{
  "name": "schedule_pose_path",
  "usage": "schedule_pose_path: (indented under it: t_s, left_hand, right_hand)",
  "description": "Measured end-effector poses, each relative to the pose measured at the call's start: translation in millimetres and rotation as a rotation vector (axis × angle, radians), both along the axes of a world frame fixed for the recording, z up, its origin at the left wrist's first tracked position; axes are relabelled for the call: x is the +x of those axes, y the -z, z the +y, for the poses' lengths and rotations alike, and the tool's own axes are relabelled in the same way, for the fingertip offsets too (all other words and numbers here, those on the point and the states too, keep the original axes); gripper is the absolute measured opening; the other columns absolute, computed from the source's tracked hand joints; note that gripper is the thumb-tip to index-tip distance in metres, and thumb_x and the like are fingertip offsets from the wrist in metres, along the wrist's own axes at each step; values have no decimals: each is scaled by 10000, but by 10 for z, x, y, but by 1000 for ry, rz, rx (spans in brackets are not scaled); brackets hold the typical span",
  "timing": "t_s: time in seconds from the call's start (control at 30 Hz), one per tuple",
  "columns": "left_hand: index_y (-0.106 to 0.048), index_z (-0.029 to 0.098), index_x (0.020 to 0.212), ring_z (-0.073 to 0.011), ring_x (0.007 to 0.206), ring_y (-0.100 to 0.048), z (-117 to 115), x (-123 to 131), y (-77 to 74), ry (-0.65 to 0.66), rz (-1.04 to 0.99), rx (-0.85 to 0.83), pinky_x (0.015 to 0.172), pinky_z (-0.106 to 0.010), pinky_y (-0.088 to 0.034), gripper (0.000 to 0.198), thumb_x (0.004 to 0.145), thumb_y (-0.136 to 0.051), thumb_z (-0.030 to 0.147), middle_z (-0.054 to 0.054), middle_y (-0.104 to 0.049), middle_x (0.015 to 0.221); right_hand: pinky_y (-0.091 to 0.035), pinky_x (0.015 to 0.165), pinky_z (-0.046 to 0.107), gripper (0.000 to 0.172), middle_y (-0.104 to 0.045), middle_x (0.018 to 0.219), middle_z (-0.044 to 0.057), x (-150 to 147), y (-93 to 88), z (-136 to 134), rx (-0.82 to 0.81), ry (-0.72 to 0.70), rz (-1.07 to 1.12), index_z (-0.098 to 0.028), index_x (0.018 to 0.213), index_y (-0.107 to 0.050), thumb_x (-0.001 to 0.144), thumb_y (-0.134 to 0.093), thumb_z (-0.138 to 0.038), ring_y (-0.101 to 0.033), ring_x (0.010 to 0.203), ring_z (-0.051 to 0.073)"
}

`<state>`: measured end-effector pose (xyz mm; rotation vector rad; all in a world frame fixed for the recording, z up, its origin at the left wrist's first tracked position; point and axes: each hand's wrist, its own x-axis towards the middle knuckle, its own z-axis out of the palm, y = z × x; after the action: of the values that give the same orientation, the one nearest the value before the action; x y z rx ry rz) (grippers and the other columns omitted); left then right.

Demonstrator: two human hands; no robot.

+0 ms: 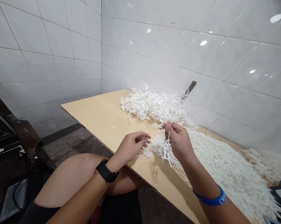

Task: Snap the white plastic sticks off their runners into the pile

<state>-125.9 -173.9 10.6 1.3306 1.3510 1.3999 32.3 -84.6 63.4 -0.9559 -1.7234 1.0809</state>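
My right hand [177,138] is closed, with thumb and fingers pinching a white branched strand [167,152] that looks like plastic; its forked tips hang below the hand. To its left, my left hand [134,144] is curled with thumb and forefinger close together at the edge of a small heap of short white pieces [147,151]; what lies between those fingertips is too small to make out. Beyond both hands, a tangled pile of white branched strands [154,104] rests on the tan board [93,109]. A wide spread of loose white pieces [219,165] lies to the right.
A grey flat bar [189,90] sticks up behind the tangled pile, near the tiled wall [177,46]. At left stands a dark wooden chair [25,133]. A dark object [280,193] sits at the right edge. My bare knee [72,174] is beside the board's near edge.
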Motion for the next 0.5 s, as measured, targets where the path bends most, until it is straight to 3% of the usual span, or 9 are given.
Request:
schedule_pose_path:
  t_s: [0.13,0.23,0.33,0.5]
  left_hand:
    - [-682,185,1052,-216,1084,-592,151,-10,105,-91,56,99,905,-306,-454,307,877,-513,372,-81,-659,1181]
    - [-688,147,937,-205,919,-623,166,14,80,-71,60,108,803,-293,-466,387,895,-457,455,-71,-707,951]
    - [-637,142,698,-150,654,-559,110,61,7,-23,122,95,630,-250,-418,393,881,-477,450,-16,-630,662]
    - [-598,157,646,-124,615,-507,-68,119,-106,93,169,145,603,-233,-369,360,903,-443,355,1,-590,628]
  right_hand:
    - [-235,451,242,370,-377,525,-53,-95,94,-79,10,1,-91,-167,668,-592,812,-598,-508,-324,475,88]
    - [-257,466,242,358,-386,547,-49,-141,177,-110,8,-57,-94,-167,700,-608,813,-592,-507,-343,495,94]
    - [-256,473,240,347,-368,535,-53,-149,247,-108,29,-81,-84,-172,679,-596,823,-584,-488,-326,499,96]
    - [-249,443,236,315,-391,531,-54,-18,227,152,22,173,108,-187,691,-578,798,-613,-481,-323,475,97]
